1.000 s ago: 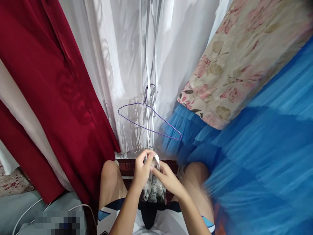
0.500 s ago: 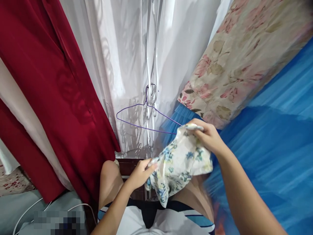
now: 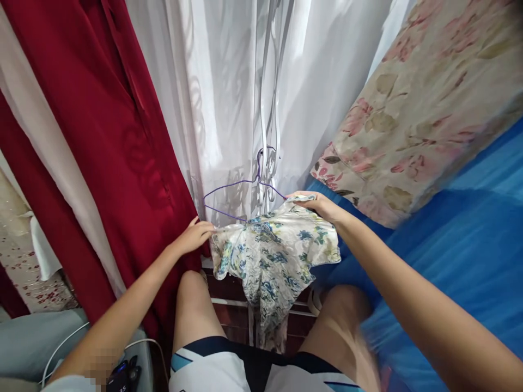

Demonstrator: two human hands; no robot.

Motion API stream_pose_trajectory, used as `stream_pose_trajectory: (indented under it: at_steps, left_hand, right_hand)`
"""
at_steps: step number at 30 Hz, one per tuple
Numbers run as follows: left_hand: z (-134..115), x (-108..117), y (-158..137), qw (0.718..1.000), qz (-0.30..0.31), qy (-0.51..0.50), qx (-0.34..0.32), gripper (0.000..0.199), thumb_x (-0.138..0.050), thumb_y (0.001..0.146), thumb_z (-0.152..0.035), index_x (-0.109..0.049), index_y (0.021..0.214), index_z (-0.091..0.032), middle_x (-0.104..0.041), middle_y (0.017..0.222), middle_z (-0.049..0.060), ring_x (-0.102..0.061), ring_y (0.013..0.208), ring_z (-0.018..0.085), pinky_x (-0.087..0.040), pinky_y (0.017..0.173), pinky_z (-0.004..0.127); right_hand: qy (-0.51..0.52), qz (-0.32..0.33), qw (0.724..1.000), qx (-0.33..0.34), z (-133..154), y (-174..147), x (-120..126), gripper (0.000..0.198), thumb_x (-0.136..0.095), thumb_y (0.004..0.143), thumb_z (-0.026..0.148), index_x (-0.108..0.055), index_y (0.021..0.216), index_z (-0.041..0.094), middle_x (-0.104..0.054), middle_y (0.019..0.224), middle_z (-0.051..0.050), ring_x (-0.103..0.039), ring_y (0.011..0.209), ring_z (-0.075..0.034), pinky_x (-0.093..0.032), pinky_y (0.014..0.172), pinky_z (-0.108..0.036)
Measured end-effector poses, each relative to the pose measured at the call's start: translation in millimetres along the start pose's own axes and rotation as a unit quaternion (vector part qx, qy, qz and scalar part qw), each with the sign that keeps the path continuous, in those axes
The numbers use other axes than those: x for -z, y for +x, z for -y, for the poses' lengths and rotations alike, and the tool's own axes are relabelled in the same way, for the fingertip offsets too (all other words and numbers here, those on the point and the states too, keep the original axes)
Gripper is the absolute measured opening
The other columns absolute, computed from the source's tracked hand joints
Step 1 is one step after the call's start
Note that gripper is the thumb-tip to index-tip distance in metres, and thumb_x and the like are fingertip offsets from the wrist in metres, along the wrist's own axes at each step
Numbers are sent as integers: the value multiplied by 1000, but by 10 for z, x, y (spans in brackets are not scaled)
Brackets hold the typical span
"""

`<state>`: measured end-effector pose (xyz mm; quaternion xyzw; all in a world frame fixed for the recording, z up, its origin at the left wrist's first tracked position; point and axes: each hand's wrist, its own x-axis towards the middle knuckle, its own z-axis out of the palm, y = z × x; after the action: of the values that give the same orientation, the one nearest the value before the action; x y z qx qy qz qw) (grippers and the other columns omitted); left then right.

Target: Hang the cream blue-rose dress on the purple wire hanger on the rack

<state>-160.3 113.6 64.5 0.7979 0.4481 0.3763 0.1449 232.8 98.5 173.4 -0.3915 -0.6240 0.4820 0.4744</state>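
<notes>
A white blouse with blue and yellow flowers [image 3: 278,256] hangs spread between my two hands. My left hand [image 3: 199,235] pinches its left sleeve edge. With my right hand [image 3: 316,204] I grip its right shoulder, close to the end of a purple wire hanger [image 3: 229,188]. The hanger's right arm runs into the blouse, while its left arm is bare. Its hook is caught on a white metal stand [image 3: 263,109] in front of me.
Dark red curtains [image 3: 110,163] hang at the left, white curtains [image 3: 229,81] behind the stand. Floral fabric [image 3: 392,136] and blue tulle [image 3: 449,261] fill the right. At lower left, a grey seat [image 3: 41,337] bears a white cable and a dark device.
The blouse has gone from bunched to spread out, hanging lower and wider. My left hand has moved up and to the left with its sleeve; my right hand has shifted slightly left.
</notes>
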Motion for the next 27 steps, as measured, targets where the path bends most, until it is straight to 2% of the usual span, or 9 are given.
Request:
stream_pose_trajectory:
  at_steps: [5,7,10,12,15,17,20,24,27]
  left_hand:
    - [72,580,709,998,-49,29,-1,12,-56,78,-16,-64,72,-20,-69,84,6,-61,91,24,-41,99,39]
    - [-45,670,953,997,-77,27,-18,15,-50,81,-13,-63,77,-19,-67,89,6,-59,93,22,-42,93,34]
    - [-322,606,1174,991,-122,-19,-55,24,-45,79,-7,-63,92,-18,-65,98,6,-58,92,19,-43,87,28]
    - [-506,491,1202,987,-120,-66,-88,36,-46,75,-4,-62,105,-18,-64,108,6,-58,91,17,-45,81,25]
    - [-653,349,1087,985,-105,-78,-111,46,-51,75,-5,-61,116,-21,-61,122,7,-59,87,15,-46,75,23]
    - [-654,310,960,985,-118,-66,-109,34,-55,79,-11,-65,110,-20,-64,116,7,-59,80,14,-46,74,24]
    - [-606,300,801,984,-140,-54,-97,16,-57,85,-23,-68,96,-18,-68,94,5,-59,78,17,-45,74,25]
    - [-611,325,733,979,-184,-1,-90,17,-56,88,-26,-68,97,-19,-68,84,5,-60,77,19,-41,74,27]
    - [-617,337,747,977,-203,32,-57,11,-55,88,-19,-65,93,-19,-64,82,6,-59,80,23,-39,75,29]
  right_hand:
    - [-15,1,1000,5,-7,26,-81,24,-79,61,30,-72,80,17,-74,73,-4,-67,64,-20,-49,58,-28]
    - [13,6,1000,-6,-53,46,-104,24,-79,61,28,-72,82,18,-74,75,-4,-67,65,-20,-51,60,-28]
    - [69,27,996,-57,-132,50,-104,24,-77,65,32,-73,84,19,-74,78,-6,-69,69,-23,-54,66,-34]
    - [76,16,995,-68,-188,-5,-74,23,-75,69,36,-73,84,19,-74,79,-8,-70,73,-25,-55,71,-36]
    - [61,-54,997,4,-302,-232,36,27,-76,73,39,-72,93,22,-74,88,-5,-70,80,-24,-54,72,-33]
    - [30,-99,994,46,-395,-442,137,26,-75,76,42,-71,93,23,-72,86,-3,-67,76,-21,-51,65,-29]
    - [-24,-149,985,82,-455,-652,261,25,-73,79,46,-68,76,21,-62,66,0,-55,56,-15,-41,50,-25]
    - [5,-233,962,141,-192,-519,230,24,-76,77,43,-66,74,22,-58,64,1,-49,55,-14,-38,50,-26]
    - [-3,-228,959,169,163,-428,-74,25,-73,80,46,-66,77,22,-58,67,-1,-52,58,-15,-42,54,-26]
